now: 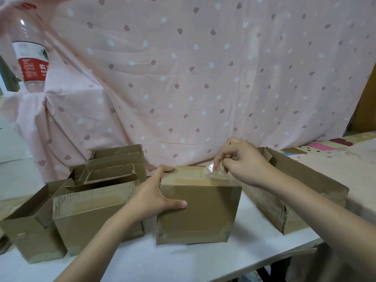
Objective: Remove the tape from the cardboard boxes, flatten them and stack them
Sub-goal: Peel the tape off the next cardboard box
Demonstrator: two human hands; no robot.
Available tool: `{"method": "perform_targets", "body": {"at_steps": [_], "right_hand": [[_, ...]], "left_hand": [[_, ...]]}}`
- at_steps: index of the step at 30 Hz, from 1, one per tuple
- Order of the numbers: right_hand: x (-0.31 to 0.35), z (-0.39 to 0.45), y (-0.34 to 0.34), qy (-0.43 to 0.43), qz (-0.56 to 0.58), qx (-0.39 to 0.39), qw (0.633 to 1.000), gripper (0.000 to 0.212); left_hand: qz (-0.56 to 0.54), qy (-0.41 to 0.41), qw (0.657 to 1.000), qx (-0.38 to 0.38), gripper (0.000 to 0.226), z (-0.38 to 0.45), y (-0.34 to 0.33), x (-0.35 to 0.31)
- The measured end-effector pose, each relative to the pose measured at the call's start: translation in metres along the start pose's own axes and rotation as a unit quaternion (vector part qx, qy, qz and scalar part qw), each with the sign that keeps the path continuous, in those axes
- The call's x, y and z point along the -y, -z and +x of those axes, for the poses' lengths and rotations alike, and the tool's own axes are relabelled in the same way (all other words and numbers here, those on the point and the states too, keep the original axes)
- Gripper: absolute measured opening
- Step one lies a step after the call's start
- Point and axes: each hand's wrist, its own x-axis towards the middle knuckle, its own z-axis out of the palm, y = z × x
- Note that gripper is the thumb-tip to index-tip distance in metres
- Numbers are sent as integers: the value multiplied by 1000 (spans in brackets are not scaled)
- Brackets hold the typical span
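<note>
So the person is working on the middle box (198, 208) right now, which is sitting upright on the white table (162, 261). Their right hand (242, 161) is pinching a loose end of clear tape (212, 169) between curled fingertips and thumb, right at the box's top edge, and it looks like it's lifting the strip up off the top seam. The left hand (157, 195) is bracing the same box, thumb lying across the front face and fingers hooked over the top corner, just to the side of where the pinch is happening.

Progress-wise I'd say this is early going. Nothing I can see is flattened or stacked yet. Off to the far side of the bracing hand, a cluster of open boxes (81, 210) is standing with flaps up, and some are still showing tape along their edges. Beyond the pinching hand, another box (295, 196) is lying with shiny tape still wrapped around its end. So peeling's underway on one box, with the rest of the peeling plus all the flattening and stacking left.
</note>
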Motion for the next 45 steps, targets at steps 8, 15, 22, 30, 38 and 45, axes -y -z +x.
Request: {"method": "perform_targets", "body": {"at_steps": [8,15,22,30,38,45], "right_hand": [[5,14,-1,-55,-43,86,994,31],[1,17,-10,-16,-76,112,991,12],[6,17,-5,8,-89,104,991,44],[-9,13,-18,44,-167,125,977,32],[-8,10,-30,58,-135,109,983,24],[-24,1,-27,-34,-114,140,983,22]], "left_hand": [[153,44,985,62,78,0,7,11],[312,-36,944,96,97,1,-16,-19],[360,-33,919,155,107,15,-37,-29],[407,-49,902,133,111,10,-57,-20],[424,-51,898,104,114,10,-67,-1],[425,-59,899,89,112,9,-70,7]]}}
